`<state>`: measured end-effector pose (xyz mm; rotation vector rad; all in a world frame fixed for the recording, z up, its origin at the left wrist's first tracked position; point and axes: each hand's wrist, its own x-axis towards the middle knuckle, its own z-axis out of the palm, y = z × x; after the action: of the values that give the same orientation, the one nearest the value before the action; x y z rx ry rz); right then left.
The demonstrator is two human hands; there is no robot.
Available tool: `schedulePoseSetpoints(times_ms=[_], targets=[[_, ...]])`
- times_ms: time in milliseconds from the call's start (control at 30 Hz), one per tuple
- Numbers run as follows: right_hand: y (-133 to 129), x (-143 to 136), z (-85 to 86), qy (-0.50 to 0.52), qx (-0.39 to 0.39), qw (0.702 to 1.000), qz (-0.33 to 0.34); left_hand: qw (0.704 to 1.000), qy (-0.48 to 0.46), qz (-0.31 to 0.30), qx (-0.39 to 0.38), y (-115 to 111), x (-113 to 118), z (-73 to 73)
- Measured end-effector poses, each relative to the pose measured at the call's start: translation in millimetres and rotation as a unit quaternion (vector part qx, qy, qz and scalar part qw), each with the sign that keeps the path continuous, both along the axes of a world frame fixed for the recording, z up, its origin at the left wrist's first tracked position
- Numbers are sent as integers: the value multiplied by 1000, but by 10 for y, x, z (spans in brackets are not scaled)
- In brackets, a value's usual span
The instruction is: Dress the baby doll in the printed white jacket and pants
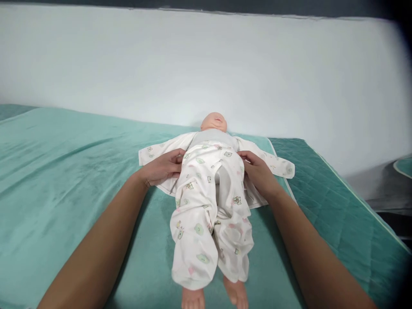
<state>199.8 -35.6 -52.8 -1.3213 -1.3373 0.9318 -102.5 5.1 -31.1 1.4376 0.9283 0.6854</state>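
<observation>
A baby doll (215,122) lies on its back, head toward the wall, its bare feet nearest me. White printed baby pants (196,201) cover its legs and reach up over its waist. Under and beside it spreads a white baby shirt (257,148), sleeves stretched out to both sides. My left hand (165,166) pinches the pants at the left side of the waist, fingertips partly hidden by the cloth. On the opposite side, my right hand (257,171) has its curled fingers on the waist of the pants, over the shirt's edge.
A light green sheet (80,171) lies beneath the doll, with a darker quilted green mattress (334,206) showing at the right. Behind the doll's head rises a white wall (206,64). Part of another green surface (404,166) appears at the far right.
</observation>
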Motion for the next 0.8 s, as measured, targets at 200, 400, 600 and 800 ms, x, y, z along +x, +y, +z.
schedulePoseSetpoints(times_ms=[200,400,600,800], targets=[[-43,101,-26,55,-111,992,14,998,-56,17,-23,39,-23,-20],[-161,138,23,91,-165,971,148,995,-76,51,-31,18,50,-50],[-171,74,30,128,-164,961,181,992,-102,72,-24,-30,137,-70],[-154,28,-12,137,-153,968,145,986,-117,117,33,-27,159,-59]])
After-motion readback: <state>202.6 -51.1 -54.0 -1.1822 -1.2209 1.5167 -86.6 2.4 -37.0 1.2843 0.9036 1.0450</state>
